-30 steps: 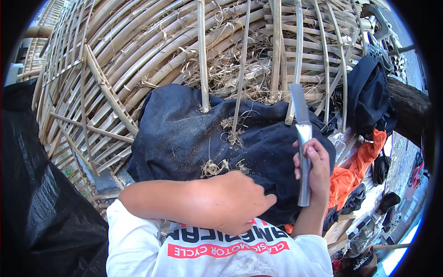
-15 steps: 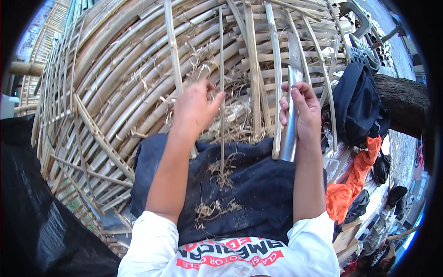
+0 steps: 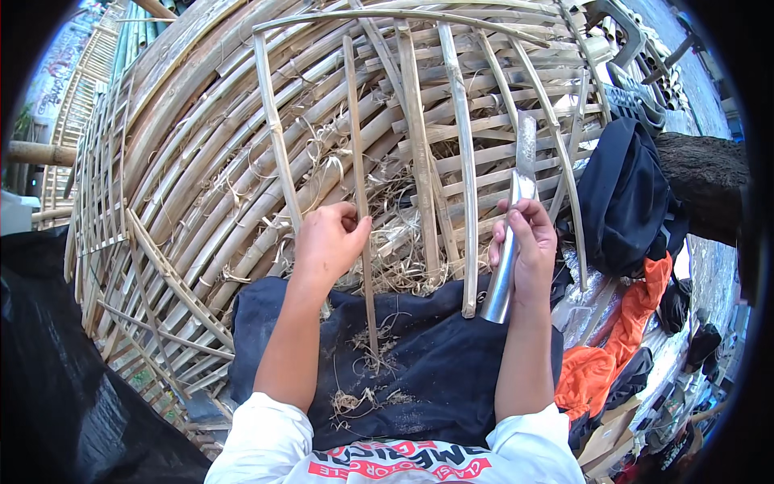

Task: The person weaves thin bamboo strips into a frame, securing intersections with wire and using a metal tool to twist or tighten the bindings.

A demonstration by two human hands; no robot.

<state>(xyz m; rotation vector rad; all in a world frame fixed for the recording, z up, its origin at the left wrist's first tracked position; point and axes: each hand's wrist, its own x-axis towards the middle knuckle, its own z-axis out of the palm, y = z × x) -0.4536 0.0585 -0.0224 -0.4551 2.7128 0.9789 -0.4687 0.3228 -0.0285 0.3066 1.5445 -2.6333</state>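
My left hand [image 3: 322, 246] is closed, its thumb and curled fingers against a thin bamboo strip [image 3: 359, 153] that runs lengthwise in front of me, its near end over my dark-covered lap. In my right hand [image 3: 528, 246] is a knife, gripped by its shiny tube-shaped metal handle [image 3: 498, 290]. The flat blade [image 3: 526, 145] points away from me. Between my hands lie more bamboo slats [image 3: 463, 161]. Curly shavings [image 3: 355, 399] are scattered on the dark cloth [image 3: 435, 355] across my lap.
A large pile of split bamboo [image 3: 234, 161] fills the space ahead and to the left. At right are a dark cloth bundle [image 3: 625, 194], an orange cloth [image 3: 588, 379] and a thick log [image 3: 701, 177]. Black sheeting [image 3: 64, 363] hangs at lower left.
The view has shifted, so the pile sits lower and further left. My left hand's fingers have closed in at the thin strip; my right hand still holds the knife, now lower in view.
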